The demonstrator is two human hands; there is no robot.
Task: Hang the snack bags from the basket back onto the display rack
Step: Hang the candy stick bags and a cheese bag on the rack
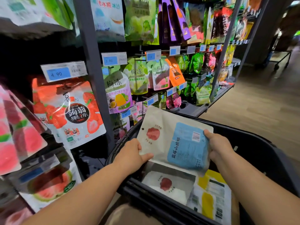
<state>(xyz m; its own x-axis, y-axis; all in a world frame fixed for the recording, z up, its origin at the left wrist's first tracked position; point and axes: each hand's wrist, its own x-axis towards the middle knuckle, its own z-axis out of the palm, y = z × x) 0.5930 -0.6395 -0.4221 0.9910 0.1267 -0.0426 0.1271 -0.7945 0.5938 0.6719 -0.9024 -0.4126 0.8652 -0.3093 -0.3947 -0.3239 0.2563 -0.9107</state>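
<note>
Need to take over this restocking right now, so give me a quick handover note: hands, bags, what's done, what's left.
Left hand grips the left edge of a white bag. Right hand grips the blue pack lying on it, thumb on top. Whether these are one item or two is unclear.
Both are held over the black basket, beside the display rack.
Done: the held items are out of the basket but not yet on a hook.
Left: hang them, then the bags in the basket: a second white bag and at least two yellow-labelled bags.
</note>
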